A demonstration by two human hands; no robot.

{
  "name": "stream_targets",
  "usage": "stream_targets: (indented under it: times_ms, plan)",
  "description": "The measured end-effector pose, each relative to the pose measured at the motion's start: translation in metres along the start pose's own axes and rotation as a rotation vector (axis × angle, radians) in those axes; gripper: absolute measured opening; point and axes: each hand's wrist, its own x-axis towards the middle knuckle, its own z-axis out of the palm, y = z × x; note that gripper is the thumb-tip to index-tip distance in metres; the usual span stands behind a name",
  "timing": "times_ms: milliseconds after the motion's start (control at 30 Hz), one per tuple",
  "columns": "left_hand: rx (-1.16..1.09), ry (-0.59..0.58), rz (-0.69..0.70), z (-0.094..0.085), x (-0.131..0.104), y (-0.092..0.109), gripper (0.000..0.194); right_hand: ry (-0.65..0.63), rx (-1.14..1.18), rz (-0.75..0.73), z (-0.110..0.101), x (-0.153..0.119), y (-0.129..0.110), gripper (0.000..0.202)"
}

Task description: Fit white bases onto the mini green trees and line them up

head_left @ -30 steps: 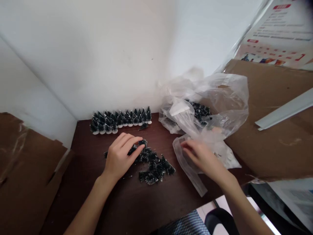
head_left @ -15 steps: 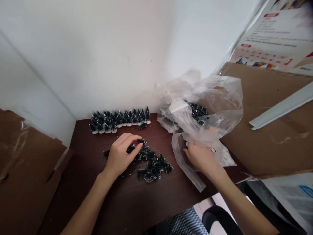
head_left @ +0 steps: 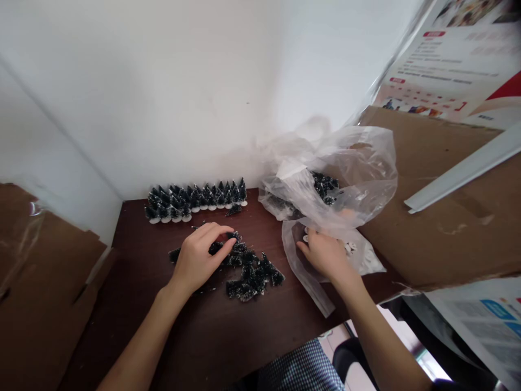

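Thumb and fingers of my left hand (head_left: 203, 251) are curled round a small dark green, white-flecked miniature Christmas tree (head_left: 235, 237). Below and beside that hand lies a loose pile of similar miniature trees (head_left: 249, 278), some without visible bases. My right hand (head_left: 325, 251) reaches into the mouth of a clear plastic bag (head_left: 304, 281), among small white round bases (head_left: 350, 248). Its fingertips are hidden by the plastic and the bases, so its grip does not show. Behind, along the wall, rows of miniature trees (head_left: 195, 200) stand upright on white bases.
A second clear bag (head_left: 368, 182) with more dark trees rests at the back right against the wall. Cardboard boxes flank the dark wooden table (head_left: 220, 342) on the left (head_left: 44, 271) and right (head_left: 456, 228). One tree (head_left: 234, 209) lies before the rows.
My right hand has shifted slightly within the bag, and more white bases show beside it. My left hand keeps its pose on the tree. The view has turned a little.
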Motion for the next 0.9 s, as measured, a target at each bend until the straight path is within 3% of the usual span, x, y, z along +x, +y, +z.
stream_targets:
  times_ms: [300,533,767,900]
  plan:
    - [0.011,-0.020,0.012,0.000,-0.002,-0.002,0.011,0.040,0.034,0.062,0.011,0.002,-0.005,0.046]
    - [0.029,-0.019,-0.029,0.001,-0.001,-0.003,0.011,-0.110,0.071,0.056,-0.006,0.006,0.000,0.035]
    - [0.060,-0.018,-0.079,-0.001,-0.001,-0.002,0.013,-0.097,0.144,0.020,-0.001,0.001,0.003,0.048]
    - [0.065,-0.048,-0.071,-0.001,-0.001,-0.002,0.013,-0.116,0.158,-0.014,-0.001,0.001,-0.001,0.038]
